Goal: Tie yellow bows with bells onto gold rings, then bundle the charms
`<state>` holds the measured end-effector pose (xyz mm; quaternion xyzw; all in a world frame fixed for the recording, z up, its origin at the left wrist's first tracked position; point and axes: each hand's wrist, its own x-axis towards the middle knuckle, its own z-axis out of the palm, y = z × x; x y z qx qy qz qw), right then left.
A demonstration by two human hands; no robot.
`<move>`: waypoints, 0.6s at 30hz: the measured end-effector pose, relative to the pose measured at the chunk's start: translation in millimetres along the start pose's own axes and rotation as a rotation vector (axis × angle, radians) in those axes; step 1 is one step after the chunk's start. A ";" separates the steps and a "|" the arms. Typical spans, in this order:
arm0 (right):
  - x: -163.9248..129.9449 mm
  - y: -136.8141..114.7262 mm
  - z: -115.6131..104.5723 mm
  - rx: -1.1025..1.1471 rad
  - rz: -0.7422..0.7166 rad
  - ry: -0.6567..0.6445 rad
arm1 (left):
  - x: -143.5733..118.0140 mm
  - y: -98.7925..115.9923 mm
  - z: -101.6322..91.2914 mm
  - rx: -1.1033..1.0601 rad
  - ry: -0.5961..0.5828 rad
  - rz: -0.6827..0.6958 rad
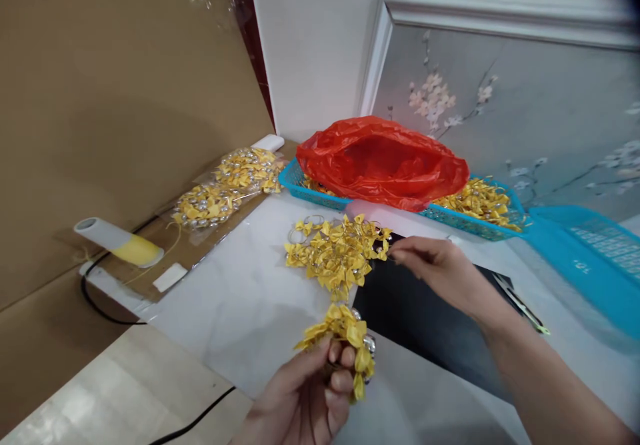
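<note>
My left hand [307, 395] is closed around a bunch of yellow ribbon bows [345, 328] with silver beads, held above the front of the table. Its fingers press the strand from below and hide part of it. Behind it lies a pile of yellow bows on cords [333, 252], with thin loops at its far left. At the pile's right edge my right hand [443, 268] pinches with thumb and forefinger, close to the last bow. A thin cord seems to be at the fingertips, too fine to make out for sure.
Behind the pile, a red plastic bag [385, 165] rests on a blue basket [480, 232] of yellow pieces. Bagged bows [225, 188] and a grey-yellow handle [120, 242] lie left. A black sheet [425, 325], scissors [520, 302] and a blue tray [590, 265] are right.
</note>
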<state>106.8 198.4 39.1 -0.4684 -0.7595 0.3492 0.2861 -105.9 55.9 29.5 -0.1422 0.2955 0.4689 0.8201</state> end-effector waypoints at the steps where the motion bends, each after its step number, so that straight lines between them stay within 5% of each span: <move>1: 2.2 12.9 -5.3 -0.016 0.057 0.066 | -1.3 1.4 0.2 -0.025 0.002 0.017; 4: 9.1 45.3 -9.4 -0.059 0.187 0.167 | -3.3 4.1 1.6 -0.069 0.015 0.079; 9: 18.9 66.5 13.9 -0.055 0.319 0.105 | 0.3 2.8 2.1 -0.054 0.074 0.102; 18: -15.3 10.7 7.4 -0.114 0.199 0.055 | 2.3 -1.1 11.0 0.081 0.155 0.154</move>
